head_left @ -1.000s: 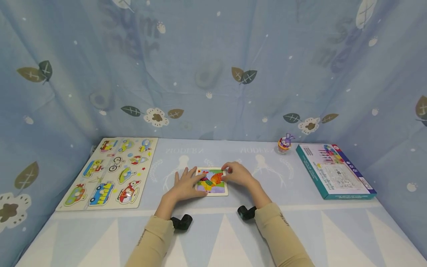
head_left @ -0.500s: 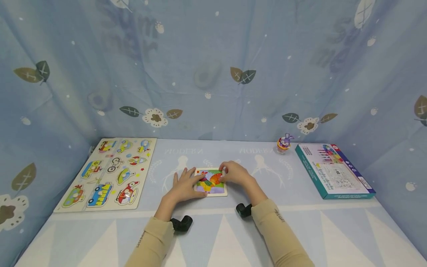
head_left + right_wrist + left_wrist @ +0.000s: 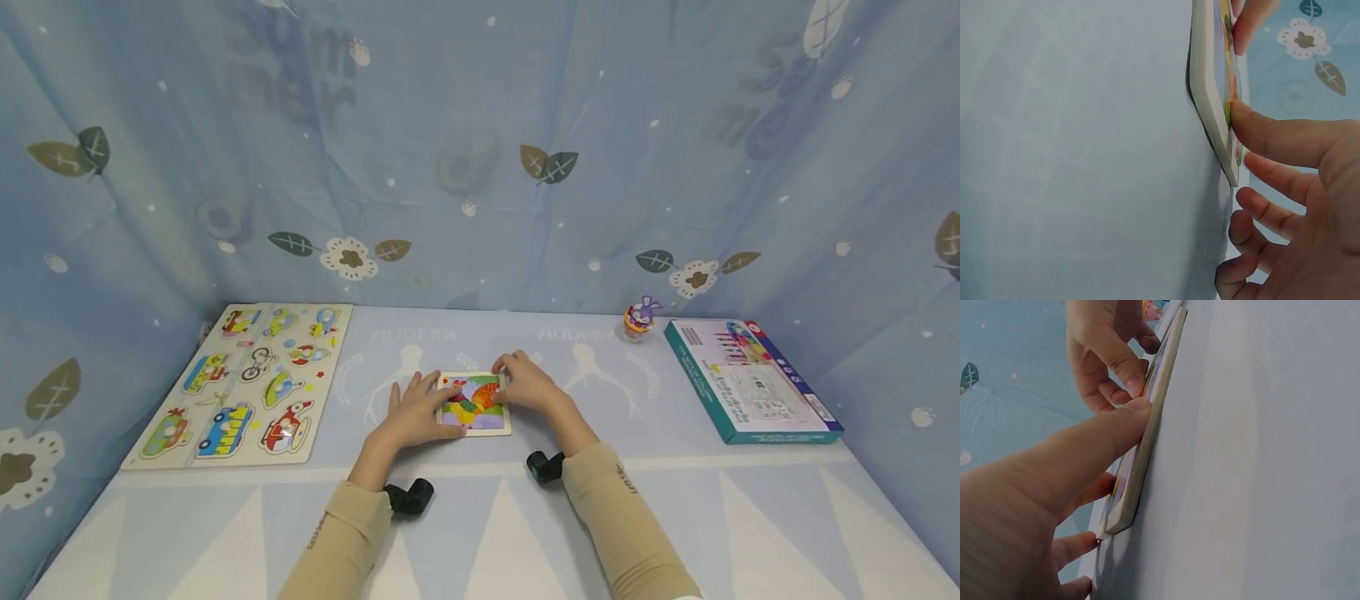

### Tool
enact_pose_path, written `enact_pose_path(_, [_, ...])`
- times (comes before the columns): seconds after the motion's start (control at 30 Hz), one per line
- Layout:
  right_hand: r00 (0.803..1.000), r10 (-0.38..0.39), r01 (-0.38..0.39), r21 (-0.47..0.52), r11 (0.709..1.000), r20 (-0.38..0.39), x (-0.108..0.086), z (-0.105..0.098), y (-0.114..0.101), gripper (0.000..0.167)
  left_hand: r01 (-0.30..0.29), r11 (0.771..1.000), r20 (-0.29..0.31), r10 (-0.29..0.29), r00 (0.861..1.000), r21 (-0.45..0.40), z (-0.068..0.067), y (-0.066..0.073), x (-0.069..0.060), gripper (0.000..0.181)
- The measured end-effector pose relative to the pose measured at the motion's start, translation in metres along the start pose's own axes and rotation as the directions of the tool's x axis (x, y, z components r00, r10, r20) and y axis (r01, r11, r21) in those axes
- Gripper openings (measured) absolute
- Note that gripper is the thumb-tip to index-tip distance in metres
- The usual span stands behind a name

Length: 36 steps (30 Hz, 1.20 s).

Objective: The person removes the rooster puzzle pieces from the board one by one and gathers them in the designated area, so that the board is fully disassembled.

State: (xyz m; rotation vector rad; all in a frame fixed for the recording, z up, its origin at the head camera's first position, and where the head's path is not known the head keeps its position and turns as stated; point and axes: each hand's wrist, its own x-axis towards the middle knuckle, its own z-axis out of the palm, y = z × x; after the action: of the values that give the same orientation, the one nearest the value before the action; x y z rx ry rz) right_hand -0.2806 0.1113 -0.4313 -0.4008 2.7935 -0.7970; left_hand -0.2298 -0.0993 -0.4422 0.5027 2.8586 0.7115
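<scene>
A small framed jigsaw puzzle (image 3: pixel 487 422) with a colourful rooster picture lies flat on the table between both hands. My left hand (image 3: pixel 412 414) rests over its left side, fingers spread; in the left wrist view the left thumb (image 3: pixel 1100 440) presses on the frame's near edge. At the upper right corner, my right hand (image 3: pixel 528 385) pinches a puzzle piece (image 3: pixel 1239 150) between thumb and index finger. That piece stands slightly proud of the frame in the right wrist view. The remaining right fingers curl loosely beside the frame.
A large wooden board (image 3: pixel 247 392) with vehicle-shaped pieces lies at the left. On the right are a teal-edged box (image 3: pixel 753 383) and a small purple rabbit figure (image 3: pixel 640 318). Behind the table hangs a blue patterned curtain (image 3: pixel 450 125).
My right hand and forearm have shifted slightly left, its fingers staying at the puzzle's upper right corner. My left hand stays in place on the puzzle. The head view has tilted slightly.
</scene>
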Motion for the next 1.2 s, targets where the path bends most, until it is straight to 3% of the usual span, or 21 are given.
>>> enact_pose_path(0.2, [1.000, -0.004, 0.004, -0.006, 1.000, 0.008, 0.001, 0.000, 0.000, 0.033, 0.001, 1.000, 0.006, -0.001, 1.000, 0.007, 0.000, 0.001, 0.000, 0.066])
enact_pose_path(0.47, [1.000, 0.015, -0.010, 0.173, 0.985, -0.027, 0.004, 0.000, 0.003, 0.022, -0.003, 1.000, -0.008, 0.003, 1.000, 0.010, 0.002, 0.001, -0.001, 0.066])
enact_pose_path(0.67, [0.997, 0.070, -0.059, 0.404, 0.913, -0.012, 0.002, -0.004, 0.006, 0.019, 0.009, 1.000, 0.001, -0.009, 1.000, 0.010, -0.001, 0.001, 0.000, 0.066])
enact_pose_path(0.97, [0.985, 0.171, -0.121, 0.611, 0.782, -0.023, -0.014, -0.017, 0.022, 0.025, -0.010, 1.000, -0.001, 0.010, 1.000, 0.014, -0.001, 0.001, -0.001, 0.066])
enact_pose_path(1.2, [0.981, 0.180, -0.093, 0.651, 0.754, -0.068, -0.023, -0.027, 0.042, 0.029, -0.011, 1.000, -0.003, 0.011, 1.000, 0.025, -0.001, 0.000, -0.002, 0.068])
